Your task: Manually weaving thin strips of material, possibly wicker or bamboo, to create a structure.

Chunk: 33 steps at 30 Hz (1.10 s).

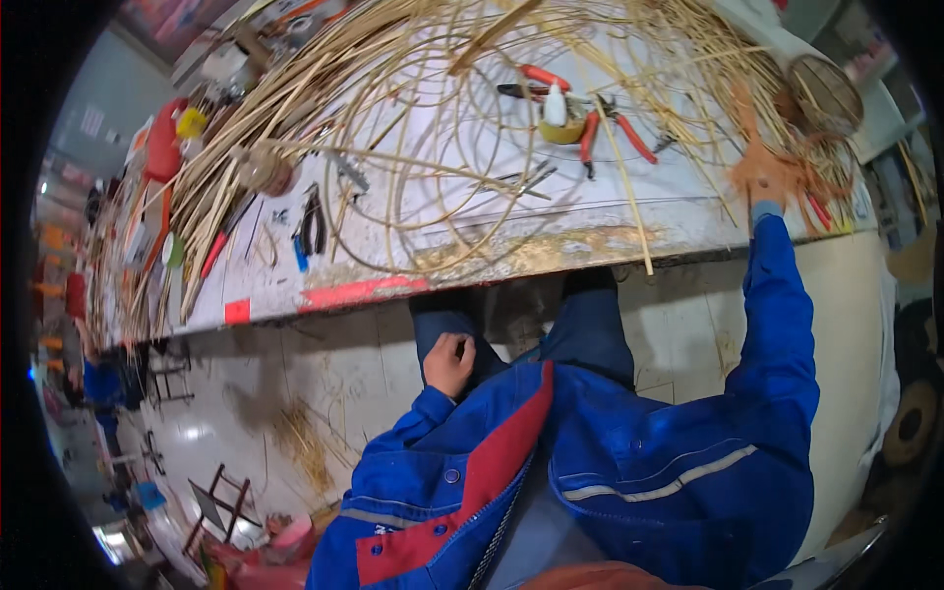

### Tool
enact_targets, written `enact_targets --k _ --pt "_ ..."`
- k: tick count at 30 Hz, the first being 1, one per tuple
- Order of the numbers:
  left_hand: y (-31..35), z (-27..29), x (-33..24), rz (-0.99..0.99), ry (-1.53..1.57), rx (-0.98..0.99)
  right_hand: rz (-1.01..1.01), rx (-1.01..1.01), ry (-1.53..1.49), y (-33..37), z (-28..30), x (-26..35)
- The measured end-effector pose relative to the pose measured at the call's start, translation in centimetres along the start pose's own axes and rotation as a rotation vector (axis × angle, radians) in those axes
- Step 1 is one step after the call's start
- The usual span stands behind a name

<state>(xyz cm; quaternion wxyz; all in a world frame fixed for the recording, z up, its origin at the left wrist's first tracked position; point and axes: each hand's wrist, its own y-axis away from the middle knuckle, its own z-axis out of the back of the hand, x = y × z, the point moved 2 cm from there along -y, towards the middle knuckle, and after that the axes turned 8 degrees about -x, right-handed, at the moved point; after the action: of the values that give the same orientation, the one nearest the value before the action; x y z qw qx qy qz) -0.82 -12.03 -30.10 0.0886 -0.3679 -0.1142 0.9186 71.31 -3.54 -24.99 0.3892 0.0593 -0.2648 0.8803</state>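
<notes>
My left hand (449, 364) rests on my left thigh below the table edge, its fingers curled in a loose fist with nothing seen in them. My right hand (764, 185) reaches out over the right end of the table, among fine orange-brown strands (821, 172). Its fingers blur into those strands, so I cannot make out whether they grip any. Left of it lie red-handled pliers (629, 133) and a long pale cane strip (626, 187) that overhangs the front edge. A large loop of thin cane (393, 221) covers the table's middle.
Long cane bundles (265, 108) fill the table's left and back. Scissors (531, 182), dark pliers (313, 221), a small white bottle (556, 106) and a jar (264, 172) stand or lie among them. A round woven basket (826, 93) is back right. Another person (101, 383) sits far left.
</notes>
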Motion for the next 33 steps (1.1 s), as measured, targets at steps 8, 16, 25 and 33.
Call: enact_targets --k 8,16,25,33 --pt "-0.6 -0.7 -0.9 0.020 0.027 0.044 -0.116 0.086 -0.341 -3.1 2.0 -1.4" --pt "-0.4 -0.9 0.1 -0.035 0.077 0.009 -0.692 0.567 -1.106 5.3 6.0 5.0" --pt "-2.6 0.1 -4.2 -0.030 0.234 0.150 -0.956 0.543 -1.450 16.6 13.2 13.2" --pt "-5.6 3.0 -11.7 -0.121 0.419 0.194 -0.898 0.633 -1.551 22.6 13.4 17.8"
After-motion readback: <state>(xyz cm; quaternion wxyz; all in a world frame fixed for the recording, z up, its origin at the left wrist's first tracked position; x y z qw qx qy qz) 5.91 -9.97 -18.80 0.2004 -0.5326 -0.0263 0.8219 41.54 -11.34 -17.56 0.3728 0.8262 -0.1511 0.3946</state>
